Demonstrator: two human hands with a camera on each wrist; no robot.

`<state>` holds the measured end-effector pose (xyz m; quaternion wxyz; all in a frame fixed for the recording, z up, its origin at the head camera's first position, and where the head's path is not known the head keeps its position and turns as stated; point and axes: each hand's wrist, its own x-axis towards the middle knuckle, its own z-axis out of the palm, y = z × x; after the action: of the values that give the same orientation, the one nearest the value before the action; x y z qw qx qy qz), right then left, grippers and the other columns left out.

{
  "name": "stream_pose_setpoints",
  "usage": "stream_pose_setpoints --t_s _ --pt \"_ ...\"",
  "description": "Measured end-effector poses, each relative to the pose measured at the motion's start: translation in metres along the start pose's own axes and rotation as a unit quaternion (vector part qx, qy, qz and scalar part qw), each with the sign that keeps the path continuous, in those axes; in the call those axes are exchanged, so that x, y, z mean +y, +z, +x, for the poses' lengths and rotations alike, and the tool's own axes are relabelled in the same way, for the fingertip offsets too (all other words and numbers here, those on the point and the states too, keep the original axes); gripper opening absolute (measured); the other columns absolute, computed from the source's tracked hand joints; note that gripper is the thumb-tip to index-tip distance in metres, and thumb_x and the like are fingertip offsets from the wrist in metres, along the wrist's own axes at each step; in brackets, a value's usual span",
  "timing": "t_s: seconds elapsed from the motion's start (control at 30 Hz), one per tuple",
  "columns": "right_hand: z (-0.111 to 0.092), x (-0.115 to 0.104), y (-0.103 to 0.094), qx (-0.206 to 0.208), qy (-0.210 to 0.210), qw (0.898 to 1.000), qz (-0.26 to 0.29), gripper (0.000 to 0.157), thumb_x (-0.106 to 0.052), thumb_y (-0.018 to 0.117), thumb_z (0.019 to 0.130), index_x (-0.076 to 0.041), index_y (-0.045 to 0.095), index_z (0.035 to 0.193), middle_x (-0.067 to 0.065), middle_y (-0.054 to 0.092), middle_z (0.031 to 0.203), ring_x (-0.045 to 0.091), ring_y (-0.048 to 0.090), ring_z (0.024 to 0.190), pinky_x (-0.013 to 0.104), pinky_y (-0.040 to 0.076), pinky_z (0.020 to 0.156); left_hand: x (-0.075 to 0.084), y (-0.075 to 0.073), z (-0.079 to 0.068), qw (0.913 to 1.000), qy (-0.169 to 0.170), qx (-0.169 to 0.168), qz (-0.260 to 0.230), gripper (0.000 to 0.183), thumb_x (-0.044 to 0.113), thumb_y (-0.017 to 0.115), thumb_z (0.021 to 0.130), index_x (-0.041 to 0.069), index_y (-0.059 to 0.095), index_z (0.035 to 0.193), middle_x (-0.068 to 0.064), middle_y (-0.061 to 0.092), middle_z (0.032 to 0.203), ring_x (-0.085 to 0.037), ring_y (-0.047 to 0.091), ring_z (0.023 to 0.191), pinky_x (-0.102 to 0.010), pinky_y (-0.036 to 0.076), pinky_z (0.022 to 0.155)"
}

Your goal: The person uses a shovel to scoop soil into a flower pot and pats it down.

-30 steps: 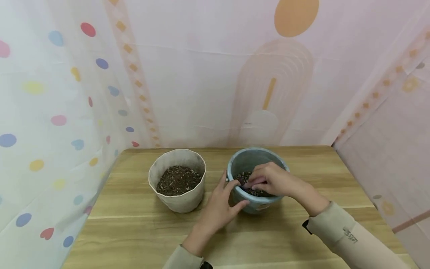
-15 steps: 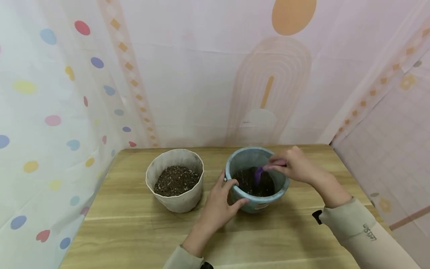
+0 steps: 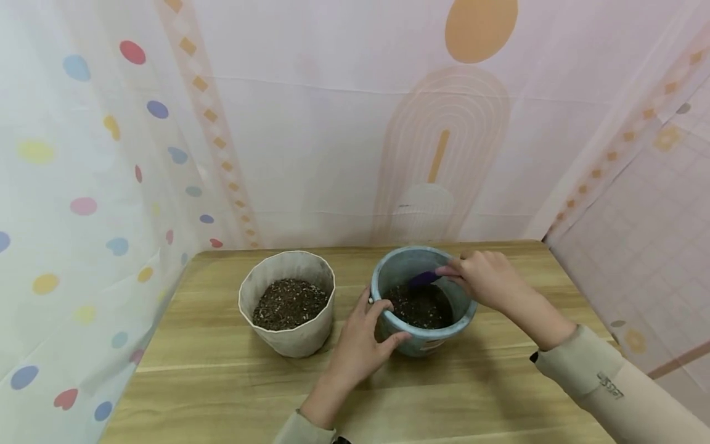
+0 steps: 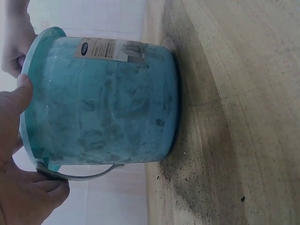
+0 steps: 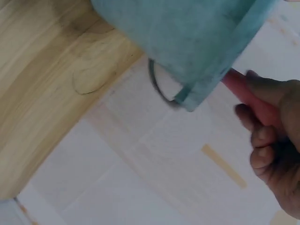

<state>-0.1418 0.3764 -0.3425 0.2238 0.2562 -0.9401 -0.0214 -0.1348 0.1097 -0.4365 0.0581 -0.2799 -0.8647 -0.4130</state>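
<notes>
My right hand grips the pink handle of a small trowel over the right rim of a blue bucket. The trowel's purple blade is inside the bucket, above dark soil. At the bucket's left front, my left hand holds the rim, thumb at the front and fingers at the left side. In the left wrist view the bucket stands upright on the table, with a paper label near its top and a thin carrying handle hanging down.
A white pot with a wavy rim stands left of the bucket, holding brown soil. Both rest on a wooden table. Loose soil crumbs lie beside the bucket. Patterned cloth hangs behind the table and at both sides.
My right hand has risen out of the bucket and moved right, bringing the trowel blade up from the soil into view. My left hand stays on the rim.
</notes>
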Motion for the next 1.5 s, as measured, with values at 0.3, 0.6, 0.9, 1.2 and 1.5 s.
stream_pose_setpoints --t_s 0.3,0.6,0.9,1.2,1.5 --pt "-0.004 0.013 0.000 -0.046 -0.055 0.997 0.005 0.011 -0.021 0.080 0.088 -0.014 0.075 0.080 -0.001 0.058 0.054 0.011 0.044 0.039 0.032 0.039 0.034 -0.003 -0.003 0.003 0.9994 0.013 0.028 0.014 0.051 0.047 0.083 0.080 0.018 0.062 0.118 -0.021 0.038 0.157 -0.045 0.050 0.132 -0.058 0.048 0.101" --pt "0.004 0.025 -0.021 -0.211 0.002 0.970 0.118 0.008 -0.017 0.076 0.090 -0.014 0.079 0.084 -0.003 0.072 0.077 0.015 0.067 0.065 0.038 0.056 0.057 -0.001 -0.004 0.007 0.9992 0.014 0.033 0.017 0.053 0.048 0.083 0.080 0.018 0.063 0.119 -0.020 0.039 0.157 -0.047 0.052 0.128 -0.060 0.049 0.098" --pt "0.008 0.023 -0.015 -0.245 0.035 0.923 0.294 0.026 -0.017 0.071 0.096 -0.013 0.076 0.071 -0.017 0.034 0.047 -0.003 0.021 0.043 0.019 0.022 0.043 -0.002 -0.004 0.005 0.9996 0.005 0.023 0.012 0.055 0.048 0.083 0.080 0.018 0.063 0.122 -0.019 0.040 0.156 -0.048 0.055 0.125 -0.058 0.051 0.096" --pt "0.004 0.006 -0.005 -0.220 0.009 0.969 0.112 0.012 -0.023 0.076 0.091 -0.012 0.079 0.085 -0.003 0.072 0.075 0.010 0.065 0.061 0.032 0.055 0.057 -0.002 -0.003 0.004 0.9999 -0.003 0.013 0.009 0.055 0.048 0.081 0.082 0.017 0.063 0.124 -0.022 0.038 0.156 -0.050 0.052 0.127 -0.061 0.049 0.098" --pt "-0.001 0.004 0.002 -0.227 0.074 0.922 0.305 0.025 -0.020 0.073 0.093 -0.020 0.077 0.068 -0.016 0.040 0.043 -0.004 0.018 0.041 0.018 0.021 0.042 0.000 0.000 0.000 0.9998 -0.018 -0.002 0.006 0.053 0.049 0.080 0.083 0.021 0.062 0.124 -0.022 0.036 0.158 -0.050 0.051 0.128 -0.060 0.049 0.099"
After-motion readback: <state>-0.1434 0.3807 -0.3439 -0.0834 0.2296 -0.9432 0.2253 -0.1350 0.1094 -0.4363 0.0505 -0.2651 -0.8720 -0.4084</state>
